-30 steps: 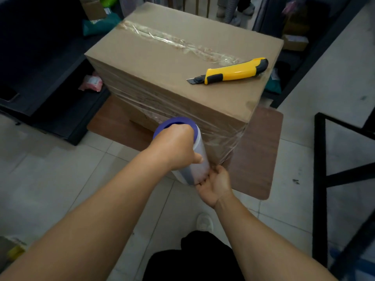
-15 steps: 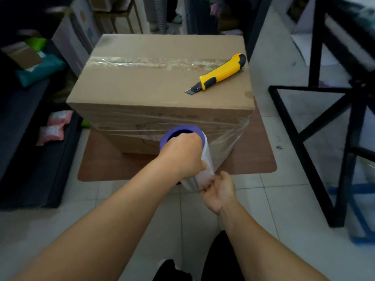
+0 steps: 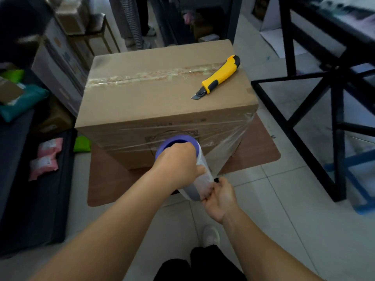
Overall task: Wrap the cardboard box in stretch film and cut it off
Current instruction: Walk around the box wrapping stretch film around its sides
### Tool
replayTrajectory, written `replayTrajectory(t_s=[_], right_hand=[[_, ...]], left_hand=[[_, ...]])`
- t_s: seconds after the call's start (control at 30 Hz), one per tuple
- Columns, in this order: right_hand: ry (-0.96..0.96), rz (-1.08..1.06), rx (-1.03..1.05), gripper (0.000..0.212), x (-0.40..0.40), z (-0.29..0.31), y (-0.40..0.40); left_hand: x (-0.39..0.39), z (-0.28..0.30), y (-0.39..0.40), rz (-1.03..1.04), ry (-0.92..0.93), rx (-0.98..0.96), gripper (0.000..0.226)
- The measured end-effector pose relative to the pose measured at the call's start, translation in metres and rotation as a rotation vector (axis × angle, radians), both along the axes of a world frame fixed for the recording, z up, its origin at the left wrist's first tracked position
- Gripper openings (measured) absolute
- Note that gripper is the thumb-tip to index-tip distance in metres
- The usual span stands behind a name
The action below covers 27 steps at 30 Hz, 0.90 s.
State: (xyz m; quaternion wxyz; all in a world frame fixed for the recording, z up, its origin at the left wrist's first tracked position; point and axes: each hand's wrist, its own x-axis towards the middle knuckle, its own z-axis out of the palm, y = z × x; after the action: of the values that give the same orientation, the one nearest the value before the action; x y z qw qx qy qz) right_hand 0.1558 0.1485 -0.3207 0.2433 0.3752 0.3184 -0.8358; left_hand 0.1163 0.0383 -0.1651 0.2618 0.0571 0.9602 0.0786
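A large cardboard box [image 3: 162, 98] stands on a brown board [image 3: 105, 185], taped along its top. Clear stretch film [image 3: 229, 142] covers its near face and runs from the right corner to a film roll [image 3: 199, 179] with a purple core. My left hand [image 3: 176, 165] grips the roll's upper end. My right hand [image 3: 220, 197] grips its lower end from below. A yellow and black utility knife [image 3: 219, 76] lies on the box top at the right, blade out.
A black metal frame [image 3: 336, 126] stands on the tiled floor at the right. Dark shelving [image 3: 34, 189] with pink and green packets lies at the left. More boxes and a person's legs are behind the box. My shoe [image 3: 211, 236] shows below.
The view has swung round the box from its corner to its near face. Both hands still hold the roll, and film now stretches from the box's right corner.
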Motion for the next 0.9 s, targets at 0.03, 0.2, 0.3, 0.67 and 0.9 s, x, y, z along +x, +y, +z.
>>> replayTrajectory(t_s=[0.03, 0.2, 0.3, 0.67, 0.9], right_hand=[[-0.012, -0.013, 0.008, 0.046, 0.001, 0.000, -0.003], [-0.060, -0.112, 0.016, 0.048, 0.007, -0.001, -0.026], [-0.064, -0.178, 0.019, 0.050, 0.012, 0.004, -0.045], [-0.026, -0.334, 0.045, 0.048, 0.025, 0.003, -0.112], [-0.018, -0.278, 0.004, 0.051, 0.021, -0.001, -0.136]], left_hand=[[0.000, 0.000, -0.003, -0.011, 0.007, 0.007, 0.045], [0.001, -0.005, -0.021, -0.075, 0.031, 0.031, 0.047], [0.002, -0.005, -0.036, -0.128, 0.048, 0.034, 0.046], [0.001, 0.002, -0.092, -0.279, 0.134, 0.057, 0.043], [0.001, 0.002, -0.119, -0.240, 0.110, 0.017, 0.043]])
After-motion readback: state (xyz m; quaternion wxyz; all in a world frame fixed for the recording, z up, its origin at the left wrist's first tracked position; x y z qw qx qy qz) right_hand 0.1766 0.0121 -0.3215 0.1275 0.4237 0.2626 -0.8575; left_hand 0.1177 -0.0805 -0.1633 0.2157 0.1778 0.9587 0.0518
